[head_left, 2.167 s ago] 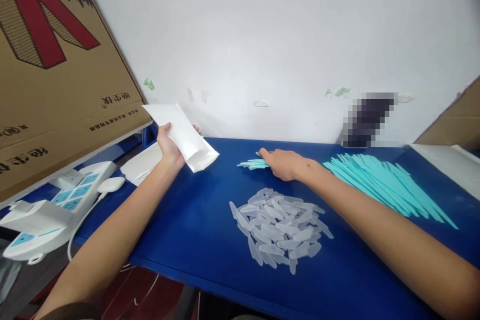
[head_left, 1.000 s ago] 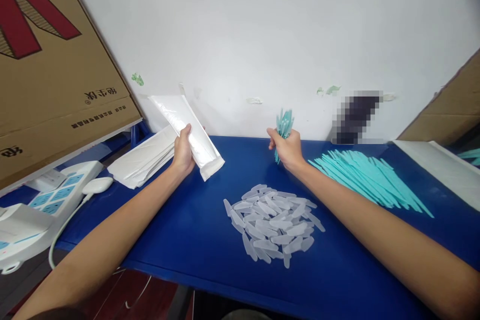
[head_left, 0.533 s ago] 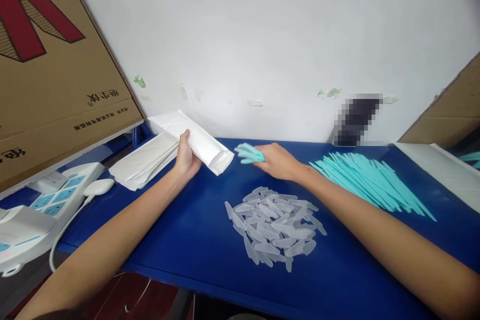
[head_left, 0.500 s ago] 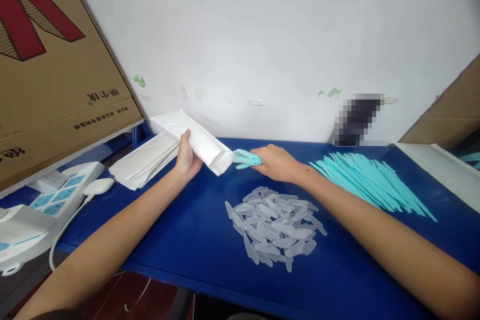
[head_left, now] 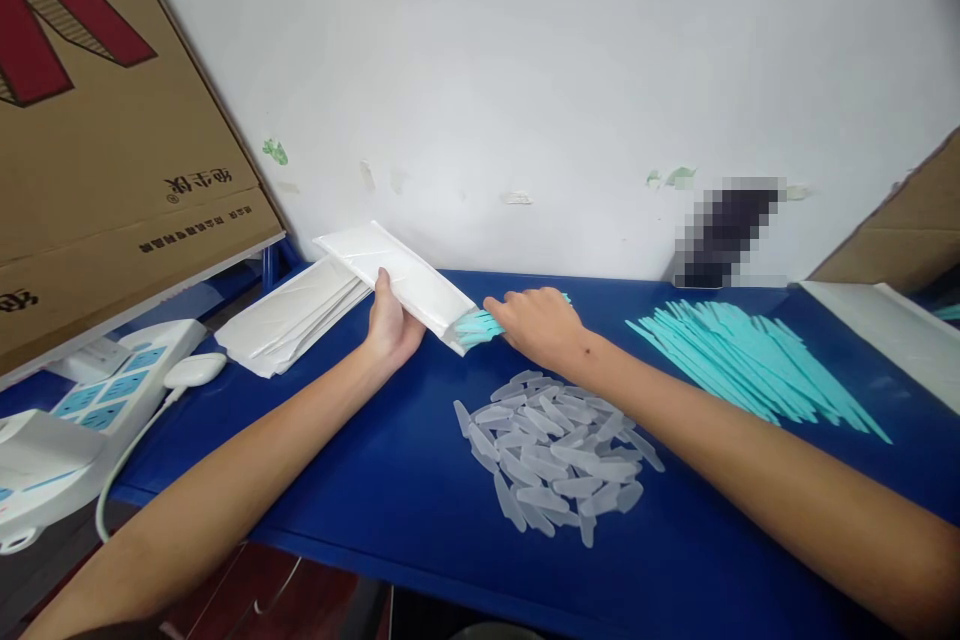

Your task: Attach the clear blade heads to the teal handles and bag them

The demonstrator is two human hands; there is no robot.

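My left hand (head_left: 394,328) is closed around a white padded mailer (head_left: 409,270), thumb on top, its mouth facing right. My right hand (head_left: 541,328) grips a bundle of turquoise strips (head_left: 480,326), whose front ends sit inside the mailer's mouth. A bit of the bundle shows behind my right knuckles; the rest is hidden in my fist. Beneath the held mailer lies a stack of white mailers (head_left: 289,320). Below my right hand is a heap of translucent plastic pieces (head_left: 555,450). Beyond my right forearm lies a pile of turquoise strips (head_left: 750,360).
All this is on a blue table (head_left: 360,510) against a white wall. On the left stand a large cardboard box (head_left: 112,150) and a white power strip (head_left: 161,345) with a charger and cable. At the right edge is another white sheet or mailer (head_left: 885,330).
My right hand has brought the turquoise strips to the left, and their ends have entered the mailer's mouth. My left hand and the mailer have shifted slightly right in view.
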